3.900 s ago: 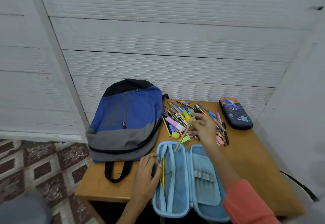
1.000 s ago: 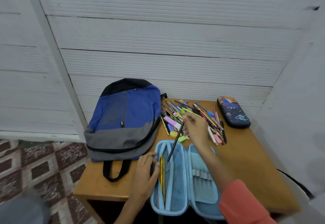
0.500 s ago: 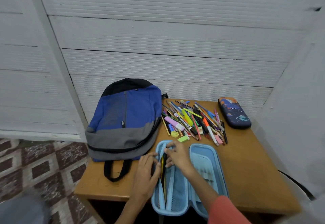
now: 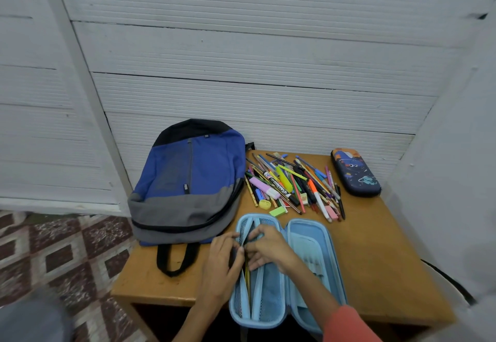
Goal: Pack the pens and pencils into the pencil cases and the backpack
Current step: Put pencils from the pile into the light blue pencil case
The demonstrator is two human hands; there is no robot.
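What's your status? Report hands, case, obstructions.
Left hand holds edge of open light-blue pencil case. Right hand at pocket over yellow, dark pencils, grip unclear. Colourful pen pile unpacked. Nothing blocking.

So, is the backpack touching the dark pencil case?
Apart. The head view shows the whole pile of pens lying between the backpack and the dark pencil case.

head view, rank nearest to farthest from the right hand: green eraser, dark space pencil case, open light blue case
1. open light blue case, under the right hand
2. green eraser, just beyond it
3. dark space pencil case, back right
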